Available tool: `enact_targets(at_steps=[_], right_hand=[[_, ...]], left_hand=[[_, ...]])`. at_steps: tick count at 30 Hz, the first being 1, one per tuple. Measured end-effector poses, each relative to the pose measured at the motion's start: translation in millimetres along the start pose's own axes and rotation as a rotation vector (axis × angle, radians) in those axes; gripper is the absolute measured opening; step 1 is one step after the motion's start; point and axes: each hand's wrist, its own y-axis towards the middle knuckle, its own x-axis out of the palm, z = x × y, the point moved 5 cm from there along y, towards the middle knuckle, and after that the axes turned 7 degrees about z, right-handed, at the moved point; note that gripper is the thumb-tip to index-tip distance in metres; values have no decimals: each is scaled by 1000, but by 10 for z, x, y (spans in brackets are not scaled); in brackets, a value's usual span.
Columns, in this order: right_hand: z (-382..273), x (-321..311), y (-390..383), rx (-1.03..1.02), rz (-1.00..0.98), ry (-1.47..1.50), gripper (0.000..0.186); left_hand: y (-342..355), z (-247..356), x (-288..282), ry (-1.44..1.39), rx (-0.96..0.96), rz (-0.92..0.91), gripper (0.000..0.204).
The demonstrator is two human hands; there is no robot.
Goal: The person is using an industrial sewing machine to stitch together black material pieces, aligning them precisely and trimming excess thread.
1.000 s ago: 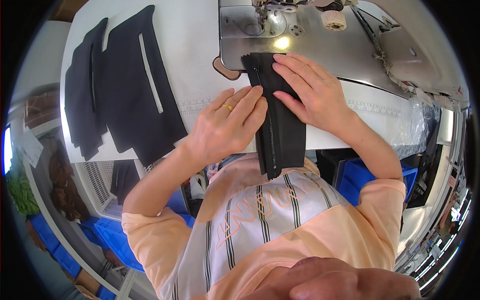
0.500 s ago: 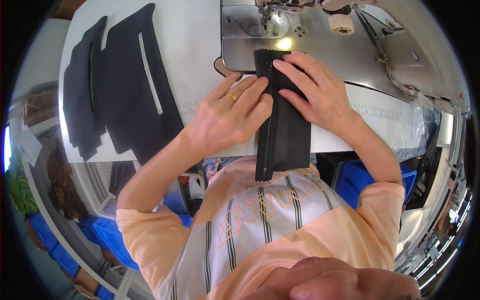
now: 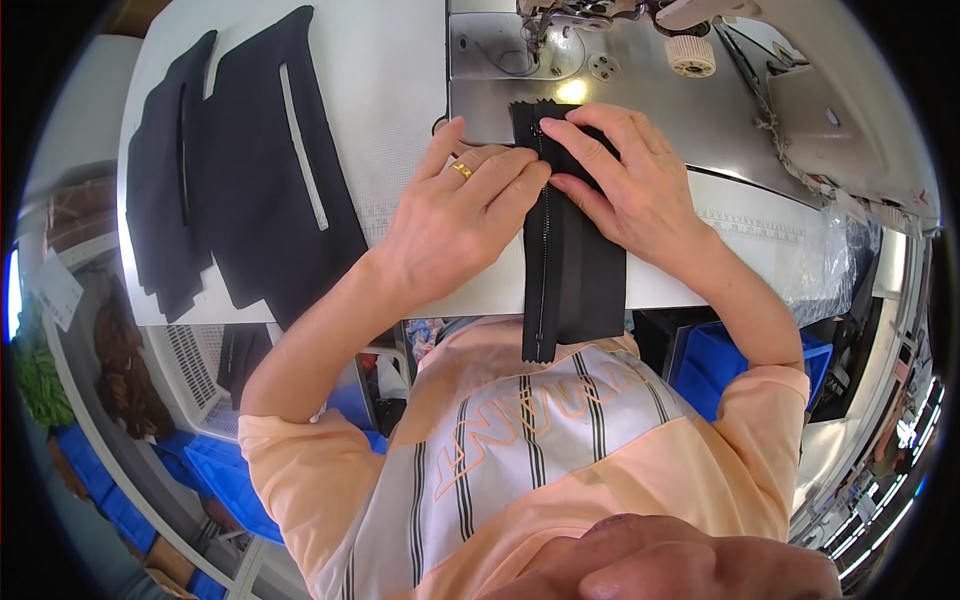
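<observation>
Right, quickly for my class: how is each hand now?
Left hand: fingers curled at the zip; whether gripping cannot be told.
Right hand: open, thumb spread from the fingers, on the black cloth.

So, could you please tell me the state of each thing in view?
Zipper: closed along its visible teeth.
Black cloth: laid out, near end past the table's edge.
Slotted dark pieces: flat on the table.
Clear plastic: crumpled.
Sewing machine: running or stopped, cannot tell.
Left hand: fingers on the zipper.
Right hand: fingers on the black cloth.
</observation>
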Motion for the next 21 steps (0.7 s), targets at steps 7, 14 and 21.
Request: enact_targets(at_steps=[7,14,21], right_hand=[[-7,5,13,27,-26,9,45],[50,41,-20,23,-35,62,44],[15,-56,-8,-58,91,31,38]], left_hand=[[-5,-37,29,162,-155,-55,35],[3,-103,20,168,-175,-77,37],[39,-188,34,190,-166,-84,24]])
